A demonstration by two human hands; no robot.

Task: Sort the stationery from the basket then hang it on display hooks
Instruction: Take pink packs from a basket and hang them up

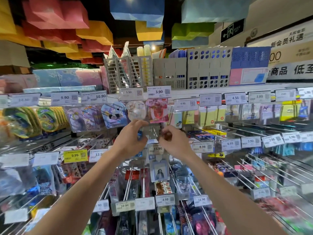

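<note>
Both my hands are raised to the middle of a stationery display wall. Between them is a clear plastic packet [153,132] with a grey card inside. My left hand [132,137] grips its left edge, fingers curled round it. My right hand [172,139] pinches its right edge. The packet sits just above the 15.90 price tag [156,148], at the front end of a display hook [171,113]. Right above hang a clear round packet [136,110] and a pink packet [158,110]. The basket is out of sight.
Rows of metal hooks [240,131] with price tags jut out toward me on all sides. A card holder with a photo [159,170] hangs below my hands. Grey file racks [208,70] stand on the top shelf. Coloured paper bags [55,14] hang from the ceiling.
</note>
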